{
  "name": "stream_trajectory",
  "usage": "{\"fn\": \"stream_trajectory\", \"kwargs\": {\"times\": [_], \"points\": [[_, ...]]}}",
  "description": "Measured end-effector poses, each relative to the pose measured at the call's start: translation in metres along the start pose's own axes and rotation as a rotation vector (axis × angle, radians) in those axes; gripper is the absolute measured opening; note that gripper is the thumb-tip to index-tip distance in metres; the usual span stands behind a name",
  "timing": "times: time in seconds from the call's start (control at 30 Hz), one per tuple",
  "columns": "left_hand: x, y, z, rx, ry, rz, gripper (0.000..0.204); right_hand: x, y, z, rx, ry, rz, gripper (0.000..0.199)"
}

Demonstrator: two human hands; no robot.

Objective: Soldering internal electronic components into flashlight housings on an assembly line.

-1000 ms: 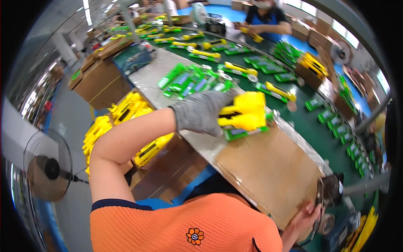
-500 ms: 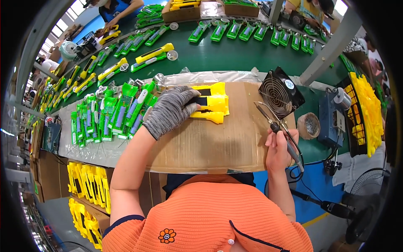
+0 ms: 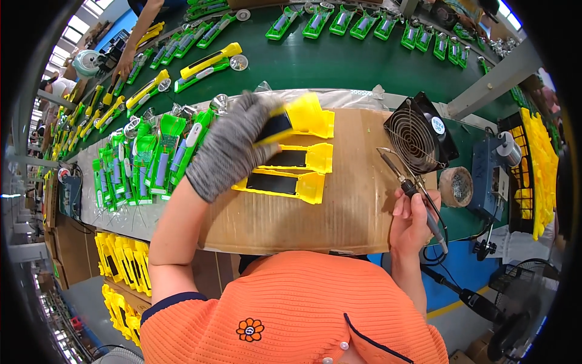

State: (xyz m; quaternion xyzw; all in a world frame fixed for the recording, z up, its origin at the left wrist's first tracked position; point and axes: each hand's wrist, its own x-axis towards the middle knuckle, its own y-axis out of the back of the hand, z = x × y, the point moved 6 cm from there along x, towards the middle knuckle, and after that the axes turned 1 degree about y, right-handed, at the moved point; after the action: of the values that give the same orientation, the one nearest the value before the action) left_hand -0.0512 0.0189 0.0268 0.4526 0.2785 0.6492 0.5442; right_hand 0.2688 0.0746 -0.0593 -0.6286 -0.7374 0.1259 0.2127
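My left hand (image 3: 233, 151), in a grey knit glove, is closed on a yellow flashlight half-shell (image 3: 309, 115) with a dark panel, tilted and slightly blurred. Two more yellow half-shells lie side by side below it on the cardboard sheet (image 3: 339, 227): a middle one (image 3: 315, 158) and a nearer one (image 3: 310, 187), their dark panels facing up. At the cardboard's right side, my bare right hand (image 3: 411, 221) grips a soldering iron (image 3: 418, 197), its tip pointing up and left. To the left of my glove lie several green flashlight halves (image 3: 142, 161) with purple cells and wires.
A small black fan (image 3: 415, 133) stands beyond the iron, beside a round pot (image 3: 455, 186) and a blue soldering station (image 3: 487, 176). Yellow shells fill a black basket (image 3: 524, 182) at right. Flashlight parts line the green conveyor (image 3: 260, 67). A co-worker's arm (image 3: 136, 39) reaches in far left.
My left hand has moved slightly left and raised one yellow half-shell, tilting it. The other two now lie apart, nearer me. My right hand still holds the soldering iron.
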Motion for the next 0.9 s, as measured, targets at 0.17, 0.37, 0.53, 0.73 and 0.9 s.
{"fn": "stream_trajectory", "kwargs": {"times": [0.17,0.37,0.53,0.73,0.9], "points": [[0.068,-0.021,-0.03,0.44,-0.073,0.131,0.034,-0.001,0.0,-0.002,0.022,-0.002,0.008,0.014],[0.061,-0.074,-0.048,0.341,0.026,-0.316,0.036,-0.007,0.001,-0.003,0.076,0.017,0.014,0.013],[0.036,-0.067,-0.017,0.312,0.059,-0.355,0.036,-0.001,0.004,0.001,0.053,0.022,0.032,0.01],[0.09,0.009,-0.059,0.326,-0.008,-0.185,0.025,0.004,0.0,0.006,0.063,-0.008,0.045,0.012],[0.186,0.094,-0.237,0.662,0.46,0.045,0.032,-0.007,0.022,0.013,0.109,-0.035,0.172,0.015]]}}
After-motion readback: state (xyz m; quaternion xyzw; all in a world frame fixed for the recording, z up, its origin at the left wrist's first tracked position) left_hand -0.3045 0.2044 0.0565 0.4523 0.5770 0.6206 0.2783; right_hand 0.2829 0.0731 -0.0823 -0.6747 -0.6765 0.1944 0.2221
